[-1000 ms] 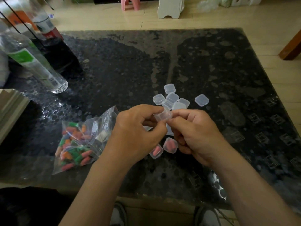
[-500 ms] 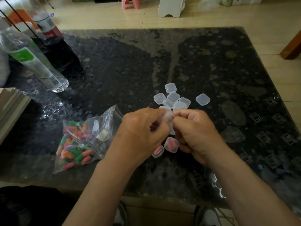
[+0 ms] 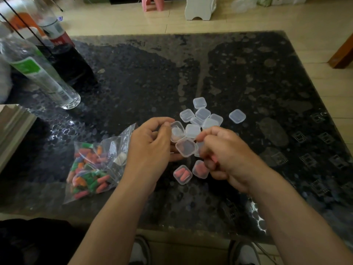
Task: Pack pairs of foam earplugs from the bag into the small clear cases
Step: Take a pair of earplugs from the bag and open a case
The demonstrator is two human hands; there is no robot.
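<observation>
Clear and hinged wide, the open case (image 3: 186,147) is held above the near middle of the table (image 3: 145,77), its lid tipped up and to the left and nothing visible inside it. The left hand (image 3: 150,148) grips it from the left, thumb and forefinger curled onto the lid's far edge. The right hand (image 3: 227,155) meets it from the right, fingers bent inward and pinching the base's right corner; whether the curled lower fingers hold anything else I cannot tell.

Just near of the hands lie two filled cases (image 3: 182,174), each with a pair of pink earplugs and touching side by side. Just far of the hands sits a cluster of empty cases (image 3: 202,113), closed, with one more apart to the right.

To the left, beside the left wrist, lies the bag (image 3: 114,150), its mouth toward the hands, with mixed green, orange and pink earplugs (image 3: 86,176) inside. A clear plastic bottle (image 3: 38,73) stands at the far left, a dark bottle (image 3: 65,60) behind it.
</observation>
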